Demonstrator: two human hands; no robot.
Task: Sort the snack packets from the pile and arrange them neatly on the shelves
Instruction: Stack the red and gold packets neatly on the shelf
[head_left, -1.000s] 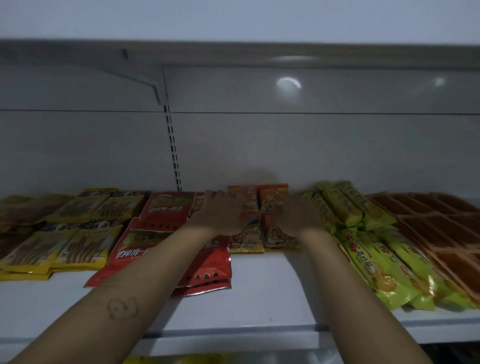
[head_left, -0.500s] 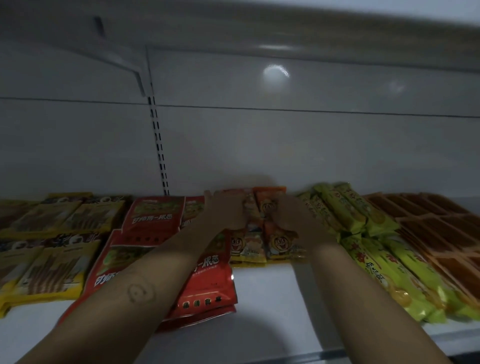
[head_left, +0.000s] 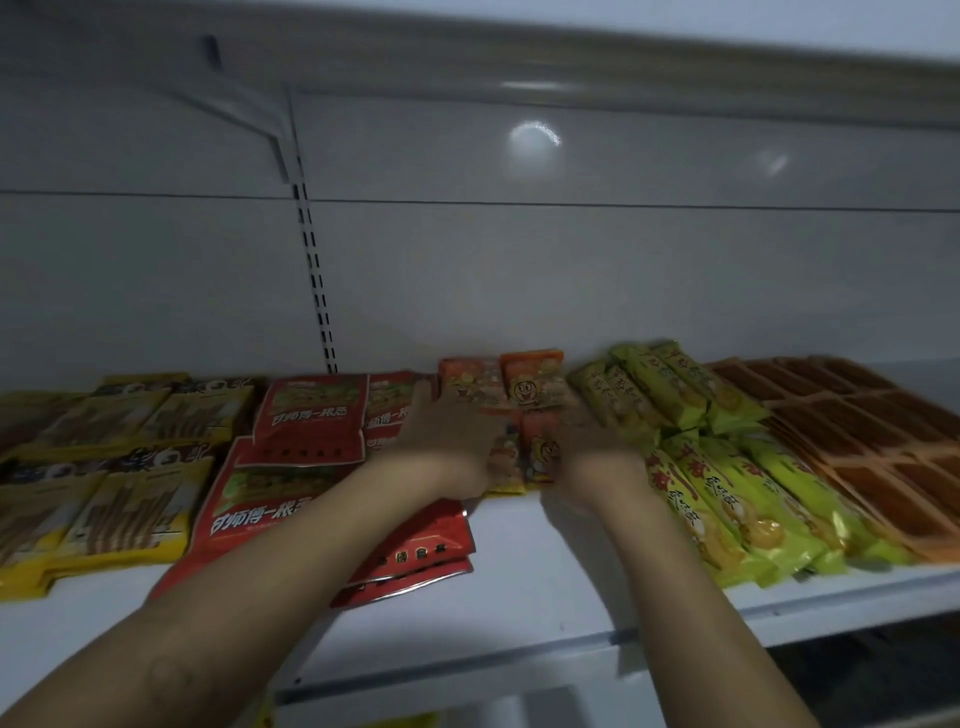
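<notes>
Small orange snack packets (head_left: 530, 389) with a smiley face lie in a short column at the middle of the white shelf (head_left: 545, 571). My left hand (head_left: 447, 441) rests flat against the left side of the front orange packets (head_left: 537, 457). Against their right side lies my right hand (head_left: 592, 447), blurred. Both hands flank the packets with fingers stretched forward, and neither is curled round one. The left hand partly covers a red packet behind it.
Red packets (head_left: 306, 421) lie stacked left of the orange ones, with yellow packets (head_left: 119, 509) further left. Long yellow-green packets (head_left: 727, 493) and flat orange-brown packets (head_left: 883, 467) fill the right. The shelf's back wall stands close behind, and another shelf edge runs overhead.
Both hands slid back toward me, from on top of the rear orange packets to the sides of the front ones. The view tilted slightly.
</notes>
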